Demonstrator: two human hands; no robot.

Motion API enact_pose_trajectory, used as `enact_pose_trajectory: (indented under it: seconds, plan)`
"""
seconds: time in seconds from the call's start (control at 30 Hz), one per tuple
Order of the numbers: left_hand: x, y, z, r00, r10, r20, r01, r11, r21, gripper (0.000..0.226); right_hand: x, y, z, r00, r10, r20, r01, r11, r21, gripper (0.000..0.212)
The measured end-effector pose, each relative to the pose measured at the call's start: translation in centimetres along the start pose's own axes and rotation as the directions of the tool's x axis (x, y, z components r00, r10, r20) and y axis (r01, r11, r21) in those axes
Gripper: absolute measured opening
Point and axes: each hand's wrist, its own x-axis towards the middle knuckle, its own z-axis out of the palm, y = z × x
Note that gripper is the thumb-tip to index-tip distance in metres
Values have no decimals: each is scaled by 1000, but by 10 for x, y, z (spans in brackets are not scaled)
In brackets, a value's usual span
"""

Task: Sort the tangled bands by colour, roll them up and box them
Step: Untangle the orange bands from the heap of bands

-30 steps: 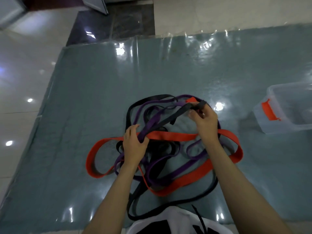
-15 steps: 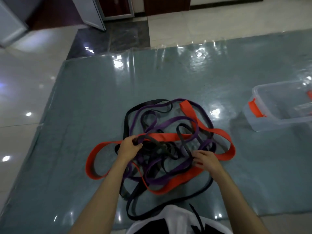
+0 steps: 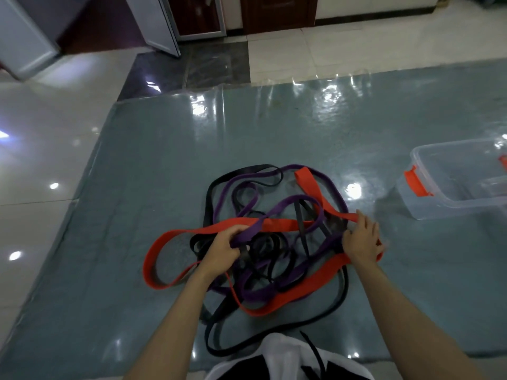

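Observation:
A tangle of bands lies on the grey-blue mat (image 3: 164, 165) in front of me: a wide red band (image 3: 175, 237), purple bands (image 3: 290, 201) and black bands (image 3: 274, 344) looped through one another. My left hand (image 3: 223, 249) grips a purple band at the middle of the heap. My right hand (image 3: 362, 239) lies on the heap's right edge over the red band, fingers spread; what its fingertips hold is hidden. A clear plastic box (image 3: 439, 198) with red latches stands to the right, apart from both hands.
The mat covers glossy tiled floor (image 3: 41, 149). A white door or panel (image 3: 24, 45) and dark wooden doors (image 3: 277, 12) stand far beyond the mat. My white-and-black clothing (image 3: 282, 363) shows at the bottom edge.
My right hand let go of the black band it held up, dropped to the heap, then slid out to its right edge onto the red band. My left hand kept its purple band.

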Motion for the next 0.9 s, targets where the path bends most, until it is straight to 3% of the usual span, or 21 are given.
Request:
enact_pose_trajectory:
  seconds: [0.17, 0.3, 0.4, 0.53, 0.7, 0.8, 0.9]
  plan:
    - [7, 7, 24, 986, 13, -165, -36, 990, -139, 41, 23, 14, -19, 987, 64, 146, -61, 998, -20, 37]
    - [14, 10, 32, 984, 61, -166, -66, 998, -22, 49, 37, 6, -41, 978, 72, 198, -83, 995, 46, 53]
    - [17, 12, 42, 993, 95, -73, -82, 984, 161, 61, 46, -2, -47, 987, 52, 153, -88, 967, 239, 48]
    - [20, 16, 57, 993, 63, 99, -96, 921, 377, 63, 39, -35, -55, 986, 43, 159, -130, 797, 590, 39]
    - [22, 23, 54, 974, -84, 211, 4, 934, 356, 64, 12, -88, -72, 974, -142, -175, 220, 774, 593, 32]
    - [25, 28, 48, 986, -71, 149, 22, 951, 309, 71, -19, -113, -75, 914, -373, -157, 387, 693, 608, 29]
    - [23, 37, 48, 989, -40, 144, 26, 994, 102, 75, -49, -130, -74, 764, -629, -143, 611, 636, 470, 28]
